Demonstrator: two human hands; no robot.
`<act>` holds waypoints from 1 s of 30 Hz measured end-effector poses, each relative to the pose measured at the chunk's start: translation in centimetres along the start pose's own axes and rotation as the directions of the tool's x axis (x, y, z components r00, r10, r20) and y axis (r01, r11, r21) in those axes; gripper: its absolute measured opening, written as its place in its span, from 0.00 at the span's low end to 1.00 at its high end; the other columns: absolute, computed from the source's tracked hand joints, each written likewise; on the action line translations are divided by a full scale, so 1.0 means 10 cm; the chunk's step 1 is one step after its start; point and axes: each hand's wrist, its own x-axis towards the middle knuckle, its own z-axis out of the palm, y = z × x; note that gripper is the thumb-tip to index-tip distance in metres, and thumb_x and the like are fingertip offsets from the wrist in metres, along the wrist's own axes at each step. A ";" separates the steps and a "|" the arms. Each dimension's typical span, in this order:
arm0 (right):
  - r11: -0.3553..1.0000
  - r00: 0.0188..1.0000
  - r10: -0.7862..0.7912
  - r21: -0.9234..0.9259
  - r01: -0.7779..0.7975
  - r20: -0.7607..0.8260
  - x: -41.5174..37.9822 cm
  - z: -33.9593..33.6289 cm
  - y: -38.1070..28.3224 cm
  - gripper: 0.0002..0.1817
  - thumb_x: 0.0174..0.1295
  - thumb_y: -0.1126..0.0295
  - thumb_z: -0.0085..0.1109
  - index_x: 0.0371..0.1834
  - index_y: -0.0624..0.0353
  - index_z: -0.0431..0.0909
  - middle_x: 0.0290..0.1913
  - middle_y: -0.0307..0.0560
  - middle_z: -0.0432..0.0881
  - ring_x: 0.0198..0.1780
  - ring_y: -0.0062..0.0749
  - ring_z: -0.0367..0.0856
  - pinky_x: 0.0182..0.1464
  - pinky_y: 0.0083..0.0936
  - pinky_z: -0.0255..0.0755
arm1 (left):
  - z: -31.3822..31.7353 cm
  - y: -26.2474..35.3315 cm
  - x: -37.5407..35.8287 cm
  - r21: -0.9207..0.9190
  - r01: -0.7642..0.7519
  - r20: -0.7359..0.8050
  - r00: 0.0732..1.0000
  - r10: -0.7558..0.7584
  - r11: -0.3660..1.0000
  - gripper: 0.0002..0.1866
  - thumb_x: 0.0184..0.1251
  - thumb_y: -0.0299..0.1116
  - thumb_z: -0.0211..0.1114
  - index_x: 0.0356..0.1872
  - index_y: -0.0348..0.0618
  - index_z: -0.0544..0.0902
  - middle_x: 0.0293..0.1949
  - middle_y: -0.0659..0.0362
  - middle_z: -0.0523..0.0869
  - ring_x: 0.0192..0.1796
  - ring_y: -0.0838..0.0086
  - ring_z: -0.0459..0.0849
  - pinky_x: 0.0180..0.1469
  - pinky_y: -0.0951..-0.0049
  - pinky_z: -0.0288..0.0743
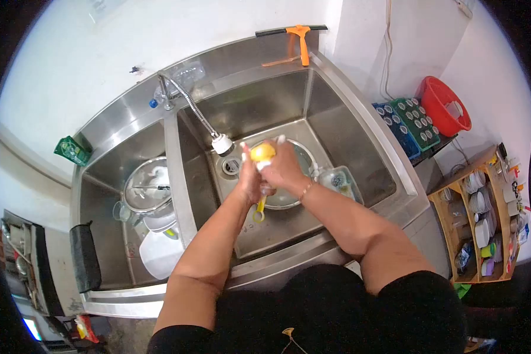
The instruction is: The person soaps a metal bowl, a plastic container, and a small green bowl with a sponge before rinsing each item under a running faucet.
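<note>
My left hand [249, 177] is closed around a utensil with a yellow-green handle [259, 210] that ends in a loop and points down; its working end is hidden. Against it, my right hand [284, 170] presses a yellow sponge [263, 151] covered in white foam. Both hands are together over the right sink basin [265, 236], with foam on the fingers. Beneath them lies a large round dish or lid [304, 154], partly covered by my hands. To its right sits a clear plastic container [341, 179] with suds.
A flexible faucet [221, 144] hangs just left of my hands, near the drain [231, 167]. The left basin holds a round metal-rimmed lid [137, 197] and a white board [159, 256]. An orange squeegee [301, 41] lies on the back ledge. A red basin [430, 97] stands right.
</note>
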 end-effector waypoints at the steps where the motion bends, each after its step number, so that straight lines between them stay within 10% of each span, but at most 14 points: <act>1: 1.000 1.000 -0.001 0.002 0.001 -0.001 0.04 -0.02 0.03 0.20 0.45 0.61 0.61 0.42 0.55 0.72 0.30 0.55 0.79 0.36 0.51 0.78 0.40 0.40 0.71 | 0.00 -0.05 0.02 0.001 -0.001 -0.002 1.000 0.001 1.000 0.46 0.42 0.82 0.22 0.32 0.49 0.72 0.17 0.68 0.64 0.12 0.82 0.54 0.14 0.83 0.43; 3: 0.944 0.948 0.285 0.130 -0.303 0.142 0.21 -0.08 0.14 0.18 0.44 0.63 0.63 0.38 0.58 0.75 0.31 0.54 0.80 0.35 0.49 0.79 0.38 0.36 0.71 | 0.05 -0.15 0.06 0.255 0.123 -0.216 0.974 -0.068 0.959 0.42 0.47 0.79 0.27 0.26 0.48 0.72 0.13 0.69 0.60 0.10 0.84 0.53 0.13 0.83 0.43; 8: 0.786 0.886 0.438 0.414 -0.459 0.151 0.38 0.24 1.07 0.15 0.47 0.63 0.61 0.33 0.62 0.75 0.31 0.55 0.80 0.36 0.46 0.80 0.35 0.33 0.71 | 0.15 -0.13 -0.01 0.463 -0.117 -0.078 0.982 0.172 0.879 0.23 0.64 0.52 0.51 0.32 0.39 0.78 0.13 0.67 0.65 0.10 0.82 0.59 0.12 0.78 0.52; 10: 0.286 0.668 0.526 0.631 -0.721 0.526 0.34 -0.10 0.77 0.10 0.52 0.66 0.56 0.29 0.63 0.76 0.29 0.48 0.80 0.34 0.35 0.80 0.33 0.27 0.70 | 0.10 -0.14 0.11 0.431 -0.242 -0.143 0.933 0.330 0.869 0.22 0.65 0.50 0.51 0.32 0.39 0.78 0.13 0.67 0.66 0.12 0.81 0.62 0.14 0.78 0.56; 13: 0.152 0.785 0.354 0.796 -0.585 0.509 0.26 0.05 0.39 0.08 0.55 0.69 0.52 0.27 0.63 0.77 0.27 0.43 0.79 0.32 0.26 0.77 0.34 0.25 0.68 | 0.05 -0.20 0.28 0.445 -0.422 -0.236 0.796 0.558 0.790 0.18 0.66 0.43 0.49 0.31 0.36 0.77 0.19 0.61 0.74 0.22 0.73 0.74 0.24 0.70 0.67; 15: 0.223 0.883 0.209 0.859 -0.461 0.419 0.14 -0.02 -0.02 0.08 0.56 0.70 0.51 0.27 0.64 0.76 0.28 0.44 0.79 0.32 0.25 0.76 0.35 0.24 0.67 | 0.11 -0.21 0.27 0.653 -0.624 -0.177 0.424 0.888 0.428 0.15 0.65 0.37 0.48 0.31 0.34 0.75 0.27 0.56 0.78 0.34 0.68 0.76 0.35 0.65 0.69; 16: 0.440 0.943 0.203 0.836 -0.327 0.263 0.13 -0.10 -0.17 0.08 0.57 0.71 0.50 0.28 0.64 0.76 0.28 0.43 0.79 0.32 0.26 0.76 0.36 0.24 0.67 | 0.07 -0.17 0.23 0.909 -0.357 -0.062 0.395 0.917 0.215 0.14 0.63 0.36 0.48 0.34 0.33 0.75 0.36 0.52 0.78 0.43 0.65 0.75 0.43 0.62 0.66; 17: 0.634 0.982 0.159 0.753 -0.178 0.099 0.13 -0.16 -0.28 0.08 0.57 0.71 0.50 0.29 0.65 0.76 0.28 0.42 0.79 0.33 0.26 0.76 0.36 0.24 0.67 | 0.07 -0.12 0.22 0.911 -0.348 -0.074 0.387 0.919 0.221 0.14 0.63 0.36 0.48 0.34 0.33 0.75 0.36 0.52 0.78 0.43 0.65 0.75 0.43 0.62 0.66; 19: 0.621 0.986 0.132 0.766 -0.164 0.104 0.09 -0.10 -0.29 0.08 0.58 0.73 0.49 0.36 0.64 0.76 0.34 0.43 0.79 0.36 0.26 0.76 0.39 0.26 0.68 | 0.17 -0.01 0.18 0.524 -0.806 -0.143 0.235 0.961 0.275 0.15 0.68 0.38 0.47 0.43 0.34 0.72 0.46 0.54 0.76 0.48 0.73 0.74 0.47 0.72 0.68; 21: 0.719 0.954 -0.093 0.643 0.263 -0.286 -0.01 0.12 -0.21 0.10 0.59 0.74 0.48 0.42 0.63 0.74 0.40 0.46 0.78 0.40 0.29 0.76 0.44 0.26 0.68 | 0.23 0.16 0.08 0.418 -0.865 -0.197 0.213 0.957 0.279 0.15 0.68 0.38 0.47 0.44 0.34 0.71 0.45 0.53 0.77 0.46 0.74 0.75 0.48 0.75 0.68; 22: 0.425 0.958 0.265 0.878 -0.220 0.112 -0.07 0.04 -0.41 0.11 0.59 0.71 0.48 0.44 0.63 0.71 0.43 0.48 0.75 0.45 0.31 0.73 0.50 0.27 0.65 | 0.18 0.34 -0.01 0.454 -0.811 -0.230 0.292 0.928 0.368 0.16 0.68 0.38 0.48 0.45 0.34 0.70 0.43 0.52 0.77 0.43 0.72 0.77 0.48 0.73 0.70; 26: 0.627 0.999 0.040 0.779 -0.019 -0.008 -0.07 -0.12 -0.62 0.09 0.56 0.75 0.53 0.39 0.61 0.68 0.38 0.44 0.76 0.42 0.24 0.73 0.47 0.24 0.67 | 0.20 0.69 -0.36 -0.096 -0.874 -0.270 0.483 0.833 0.476 0.17 0.66 0.41 0.50 0.44 0.36 0.70 0.30 0.56 0.76 0.29 0.67 0.79 0.35 0.61 0.79; 30: 0.628 0.984 -0.088 0.776 -0.065 0.154 -0.16 -0.18 -0.60 0.13 0.53 0.71 0.60 0.38 0.61 0.67 0.32 0.43 0.77 0.34 0.28 0.76 0.41 0.25 0.70 | -0.30 1.28 -0.78 0.116 -0.910 -0.565 0.269 0.780 0.397 0.12 0.64 0.37 0.52 0.39 0.39 0.72 0.22 0.63 0.72 0.16 0.80 0.66 0.15 0.79 0.61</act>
